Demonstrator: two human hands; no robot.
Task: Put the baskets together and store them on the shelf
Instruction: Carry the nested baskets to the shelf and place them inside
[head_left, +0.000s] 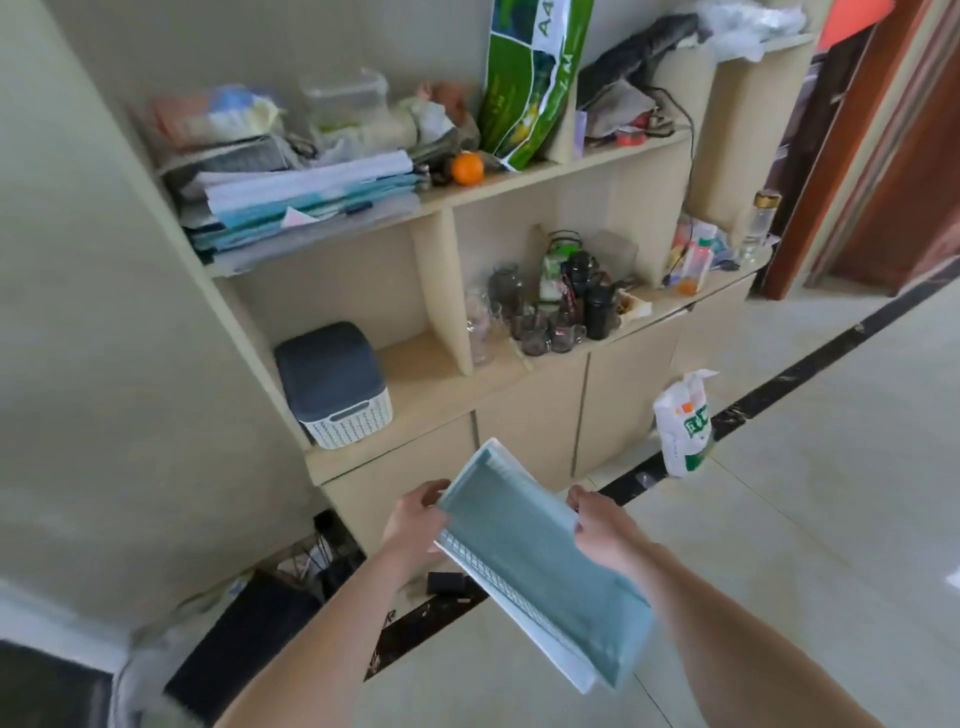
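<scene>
I hold a long white basket with a teal lid (540, 566) in both hands, tilted, low in front of the shelf unit (441, 410). My left hand (415, 522) grips its left edge near the far end. My right hand (602, 530) grips the right edge. A second white woven basket with a dark grey lid (332, 384) stands on the lower shelf, at its left end. The held basket is below and right of it, apart from the shelf.
Stacked papers (306, 202) and an orange (466, 168) fill the upper shelf. Glass jars and bottles (550, 306) crowd the right compartment. A white plastic bag (683, 426) stands on the floor by the cabinet. Dark items and cables (291, 587) lie at lower left.
</scene>
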